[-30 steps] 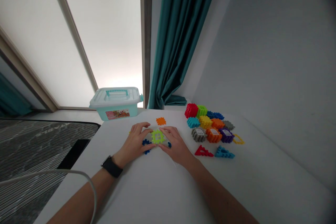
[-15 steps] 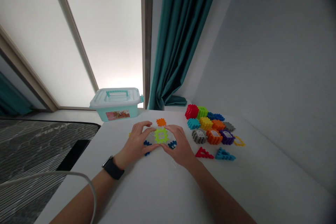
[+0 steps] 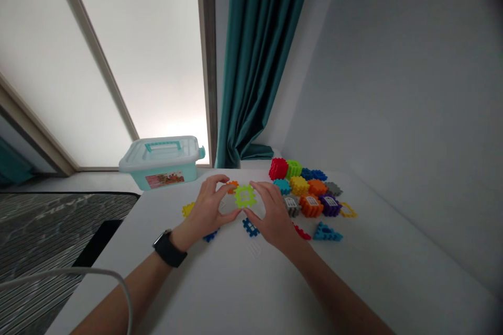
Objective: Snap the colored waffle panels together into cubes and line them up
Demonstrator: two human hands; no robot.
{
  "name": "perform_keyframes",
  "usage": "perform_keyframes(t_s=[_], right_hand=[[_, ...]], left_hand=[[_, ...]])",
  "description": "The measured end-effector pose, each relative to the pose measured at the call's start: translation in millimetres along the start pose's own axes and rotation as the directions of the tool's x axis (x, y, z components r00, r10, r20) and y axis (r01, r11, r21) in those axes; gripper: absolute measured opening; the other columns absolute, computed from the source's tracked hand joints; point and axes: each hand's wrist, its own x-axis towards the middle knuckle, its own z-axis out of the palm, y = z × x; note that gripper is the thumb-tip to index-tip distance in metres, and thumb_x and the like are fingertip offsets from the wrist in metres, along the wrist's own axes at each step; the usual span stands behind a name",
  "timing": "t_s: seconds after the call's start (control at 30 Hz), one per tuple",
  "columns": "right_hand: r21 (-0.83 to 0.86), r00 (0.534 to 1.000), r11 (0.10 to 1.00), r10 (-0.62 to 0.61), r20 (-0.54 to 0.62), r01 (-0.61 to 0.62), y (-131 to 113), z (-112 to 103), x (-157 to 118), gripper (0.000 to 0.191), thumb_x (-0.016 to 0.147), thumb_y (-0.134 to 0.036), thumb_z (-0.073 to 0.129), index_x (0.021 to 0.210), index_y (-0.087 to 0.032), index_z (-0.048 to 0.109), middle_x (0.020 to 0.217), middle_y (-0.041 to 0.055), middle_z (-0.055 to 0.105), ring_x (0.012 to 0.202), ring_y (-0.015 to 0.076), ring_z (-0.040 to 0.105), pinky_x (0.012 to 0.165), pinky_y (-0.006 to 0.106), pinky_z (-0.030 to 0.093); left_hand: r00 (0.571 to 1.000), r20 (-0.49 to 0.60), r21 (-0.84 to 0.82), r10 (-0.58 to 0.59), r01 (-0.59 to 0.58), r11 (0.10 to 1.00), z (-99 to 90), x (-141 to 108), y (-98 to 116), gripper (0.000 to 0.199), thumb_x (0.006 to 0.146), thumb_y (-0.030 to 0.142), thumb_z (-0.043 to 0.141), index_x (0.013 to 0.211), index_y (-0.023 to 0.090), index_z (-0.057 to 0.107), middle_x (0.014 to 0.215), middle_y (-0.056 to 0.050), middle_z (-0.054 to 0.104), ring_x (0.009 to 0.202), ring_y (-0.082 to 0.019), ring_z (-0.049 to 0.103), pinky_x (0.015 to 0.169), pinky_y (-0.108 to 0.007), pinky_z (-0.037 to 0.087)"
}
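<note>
A lime-green notched square piece (image 3: 245, 197) is held up between my two hands. My left hand (image 3: 206, 207), with a dark watch on its wrist, grips its left side with thumb and fingers. On its right side, my right hand (image 3: 271, 213) pinches it the same way. Just behind it an orange piece (image 3: 232, 186) is partly hidden. Below it lies a blue window-like piece (image 3: 250, 227) near my right thumb. Another blue piece (image 3: 211, 235) shows under my left hand, and a yellow piece (image 3: 187, 209) lies left of that hand.
Stacks of coloured pieces, among them red (image 3: 279, 168), orange (image 3: 311, 205) and purple (image 3: 330, 205), stand at the right. Nearer are red (image 3: 302, 232) and blue (image 3: 327, 232) triangles. A lidded teal box (image 3: 163, 162) sits back left. A pale cable (image 3: 98, 271) crosses the lower left.
The view has shifted slightly. Both hands have moved with the green piece relative to the table, covering part of the orange piece and exposing more of the yellow and right blue pieces.
</note>
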Motion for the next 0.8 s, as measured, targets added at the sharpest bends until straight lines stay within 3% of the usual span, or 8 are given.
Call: perform_keyframes(t_s=[0.2, 0.43, 0.67, 0.8], right_hand=[[-0.014, 0.998, 0.998, 0.055, -0.042, -0.056, 18, -26, -2, 0.051, 0.089, -0.029, 0.060, 0.138, -0.026, 0.045, 0.127, 0.0122, 0.057, 0.121, 0.0324, 0.053, 0.105, 0.056, 0.044], [-0.051, 0.994, 0.997, 0.054, -0.091, -0.059, 49, -52, 0, 0.034, 0.086, -0.023, 0.060, 0.120, -0.025, 0.054, 0.119, 0.0113, 0.057, 0.119, 0.0312, 0.052, 0.105, 0.054, 0.042], [-0.082, 0.992, 0.992, 0.090, -0.091, -0.097, 80, -67, 2, 0.027, 0.083, -0.020, 0.061, 0.109, -0.025, 0.056, 0.114, 0.0103, 0.057, 0.117, 0.0302, 0.051, 0.104, 0.052, 0.042], [-0.129, 0.987, 0.983, 0.117, -0.111, -0.131, 106, -71, 5, 0.020, 0.081, -0.020, 0.061, 0.100, -0.024, 0.058, 0.111, 0.0102, 0.057, 0.115, 0.0305, 0.051, 0.104, 0.052, 0.042]], left_hand=[[1.000, 0.013, -0.059, -0.003, 0.004, 0.998, 22.6, 28, 15, 0.045, 0.081, 0.031, 0.073, 0.122, 0.023, 0.055, 0.127, -0.014, 0.049, 0.122, -0.031, 0.050, 0.102, -0.051, 0.046], [1.000, 0.004, -0.121, -0.004, 0.004, 0.993, 62.1, 59, 27, 0.045, 0.080, 0.029, 0.074, 0.122, 0.024, 0.056, 0.127, -0.013, 0.048, 0.123, -0.031, 0.049, 0.103, -0.051, 0.046], [1.000, 0.007, -0.162, -0.011, 0.012, 0.987, 94.6, 82, 26, 0.044, 0.083, 0.031, 0.073, 0.123, 0.025, 0.057, 0.125, -0.011, 0.048, 0.119, -0.028, 0.051, 0.102, -0.049, 0.047], [1.000, 0.013, -0.129, -0.024, 0.025, 0.991, 102.2, 90, 22, 0.028, 0.090, 0.027, 0.062, 0.118, 0.025, 0.060, 0.121, -0.010, 0.053, 0.116, -0.027, 0.052, 0.101, -0.048, 0.045]])
